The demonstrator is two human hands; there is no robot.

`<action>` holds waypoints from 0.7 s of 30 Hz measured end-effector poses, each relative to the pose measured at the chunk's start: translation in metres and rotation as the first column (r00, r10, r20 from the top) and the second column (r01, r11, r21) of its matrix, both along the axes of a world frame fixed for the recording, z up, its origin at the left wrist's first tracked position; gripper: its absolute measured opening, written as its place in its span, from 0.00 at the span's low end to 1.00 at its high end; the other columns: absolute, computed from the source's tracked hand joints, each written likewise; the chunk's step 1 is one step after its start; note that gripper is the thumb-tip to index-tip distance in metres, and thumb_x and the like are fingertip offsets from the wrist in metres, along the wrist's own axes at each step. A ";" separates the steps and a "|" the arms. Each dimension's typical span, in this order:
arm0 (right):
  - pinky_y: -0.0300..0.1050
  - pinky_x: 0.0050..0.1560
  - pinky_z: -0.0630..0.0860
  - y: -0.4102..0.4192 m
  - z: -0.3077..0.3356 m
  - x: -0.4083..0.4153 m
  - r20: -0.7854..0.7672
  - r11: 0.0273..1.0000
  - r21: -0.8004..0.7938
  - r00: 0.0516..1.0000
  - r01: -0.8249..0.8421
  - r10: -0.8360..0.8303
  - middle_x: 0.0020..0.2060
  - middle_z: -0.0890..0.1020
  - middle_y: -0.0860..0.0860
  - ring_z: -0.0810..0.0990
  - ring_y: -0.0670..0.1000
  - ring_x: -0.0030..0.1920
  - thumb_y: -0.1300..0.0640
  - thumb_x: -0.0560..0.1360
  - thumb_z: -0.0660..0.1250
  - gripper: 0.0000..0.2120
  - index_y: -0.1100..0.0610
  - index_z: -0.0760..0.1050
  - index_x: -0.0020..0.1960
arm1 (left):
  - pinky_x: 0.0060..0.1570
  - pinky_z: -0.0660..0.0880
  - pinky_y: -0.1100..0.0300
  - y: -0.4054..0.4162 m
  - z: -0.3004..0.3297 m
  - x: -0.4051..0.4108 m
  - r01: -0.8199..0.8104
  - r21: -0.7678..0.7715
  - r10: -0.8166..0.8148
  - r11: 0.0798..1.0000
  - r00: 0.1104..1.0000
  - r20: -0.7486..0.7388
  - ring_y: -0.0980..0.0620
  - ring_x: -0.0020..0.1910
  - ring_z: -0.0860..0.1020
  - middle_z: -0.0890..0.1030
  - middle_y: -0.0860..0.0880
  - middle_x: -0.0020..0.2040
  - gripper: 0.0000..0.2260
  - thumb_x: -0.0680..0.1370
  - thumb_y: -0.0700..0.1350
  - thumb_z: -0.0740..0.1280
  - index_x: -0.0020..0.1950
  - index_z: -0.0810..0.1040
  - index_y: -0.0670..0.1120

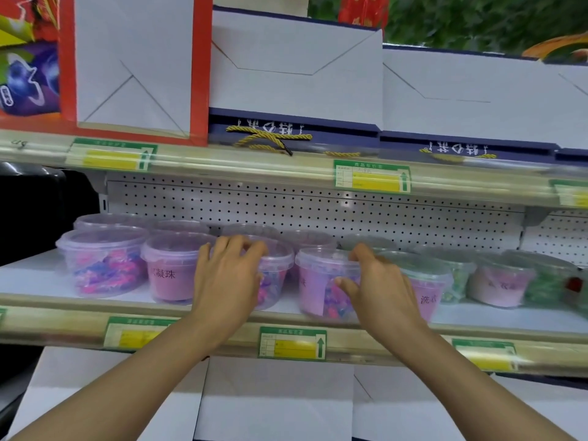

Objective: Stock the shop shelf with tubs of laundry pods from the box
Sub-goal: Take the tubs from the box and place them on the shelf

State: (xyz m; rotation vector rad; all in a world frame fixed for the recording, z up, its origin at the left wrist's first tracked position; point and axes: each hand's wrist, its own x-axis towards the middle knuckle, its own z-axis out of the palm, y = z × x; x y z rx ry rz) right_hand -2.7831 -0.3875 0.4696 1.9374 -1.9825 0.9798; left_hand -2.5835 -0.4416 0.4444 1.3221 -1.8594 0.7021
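Your left hand [227, 275] covers the front of a clear tub [273, 275] of pink and blue pods standing near the front edge of the middle shelf [28, 281]. Its fingers [237, 246] curl over the tub's lid rim, so the grip is closed around the tub's left side and top, and the tub sits directly behind and to the right of your palm.

Your right hand [380, 281] is at a 2nd tub [321, 284], just beside the 1st one on the right and also near the front edge. The thumb [348, 286] lies against its front wall and the fingers arch over the lid rim at its right side. This grip is about half open, and whether the fingertips actually clamp the tub cannot be told because of blur. The tub lies to the left of the palm, between the 2 hands.

More tubs stand in a row along the same shelf: 2 pink ones [175, 268] toward the left end, with others behind them, and pink and green ones [506, 281] toward the right end. A perforated back panel [318, 208] closes the shelf behind them. Price tags [291, 343] line the front rail. White paper bags [296, 68] fill the shelf above.
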 end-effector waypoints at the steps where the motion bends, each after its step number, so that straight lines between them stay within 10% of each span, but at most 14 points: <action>1: 0.48 0.41 0.73 -0.004 0.000 0.001 0.005 1.000 -0.004 1.000 0.001 -0.001 0.50 0.77 0.58 0.78 0.60 0.47 0.50 0.75 0.67 0.15 0.54 0.67 0.58 | 0.42 0.72 0.49 0.000 0.000 0.000 0.002 0.002 -0.002 1.000 1.000 0.000 0.41 0.43 0.77 0.80 0.45 0.44 0.19 0.58 0.39 0.79 0.45 0.79 0.46; 10: 0.48 0.42 0.69 -0.007 -0.017 0.003 -0.147 0.996 0.018 0.985 0.091 -0.087 0.64 0.69 0.56 0.77 0.60 0.54 0.47 0.78 0.60 0.19 0.53 0.61 0.65 | 0.42 0.72 0.51 -0.002 0.000 0.002 -0.006 -0.011 0.006 1.000 1.000 0.028 0.42 0.42 0.77 0.80 0.45 0.43 0.18 0.57 0.37 0.78 0.44 0.78 0.46; 16: 0.54 0.72 0.57 0.003 -0.027 -0.009 -0.274 0.988 0.147 0.962 0.038 0.004 0.76 0.48 0.59 0.53 0.60 0.75 0.46 0.77 0.63 0.38 0.55 0.44 0.76 | 0.48 0.72 0.43 0.006 -0.001 -0.001 0.004 0.017 -0.005 1.000 1.000 0.029 0.39 0.49 0.78 0.80 0.41 0.49 0.24 0.57 0.38 0.79 0.51 0.79 0.42; 21: 0.57 0.63 0.70 0.031 -0.042 -0.015 -0.341 0.981 -0.188 0.940 -0.037 -0.030 0.65 0.71 0.65 0.71 0.65 0.65 0.58 0.66 0.76 0.33 0.64 0.68 0.67 | 0.55 0.64 0.47 0.032 -0.007 -0.011 0.146 0.029 -0.146 0.989 0.989 0.010 0.41 0.58 0.71 0.75 0.43 0.59 0.28 0.61 0.41 0.76 0.60 0.74 0.45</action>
